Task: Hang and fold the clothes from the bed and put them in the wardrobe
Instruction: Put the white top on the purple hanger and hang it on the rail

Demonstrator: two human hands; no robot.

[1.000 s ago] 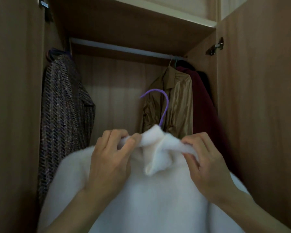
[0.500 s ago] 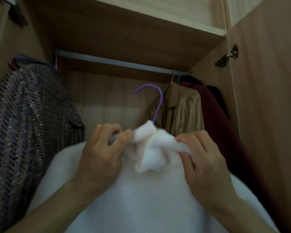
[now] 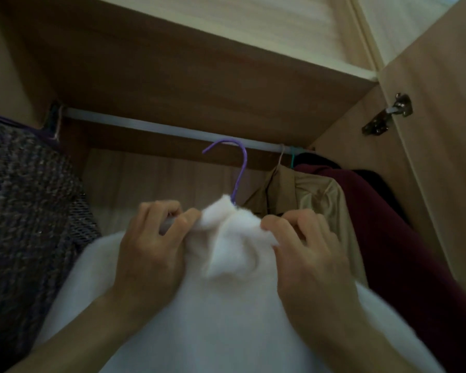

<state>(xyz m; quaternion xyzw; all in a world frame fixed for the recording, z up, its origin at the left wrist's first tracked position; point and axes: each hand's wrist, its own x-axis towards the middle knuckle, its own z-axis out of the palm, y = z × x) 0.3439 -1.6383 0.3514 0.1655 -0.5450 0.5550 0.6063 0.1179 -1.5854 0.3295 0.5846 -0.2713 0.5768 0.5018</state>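
A fluffy white sweater (image 3: 226, 319) hangs on a purple hanger (image 3: 240, 168) whose hook rises just in front of the wardrobe rail (image 3: 151, 126), its tip level with the rail. My left hand (image 3: 154, 246) pinches the left side of the sweater's collar. My right hand (image 3: 304, 251) pinches the right side of the collar. The hanger's shoulders are hidden inside the sweater.
A dark tweed jacket (image 3: 24, 211) hangs at the left of the rail. A tan satin shirt (image 3: 312, 200) and a maroon garment (image 3: 404, 238) hang at the right. The shelf (image 3: 199, 63) sits just above the rail. The open door with a hinge (image 3: 388, 117) stands at right.
Both hands have lifted the sweater and hanger upward and deeper into the wardrobe. The hook now reaches the height of the rail.
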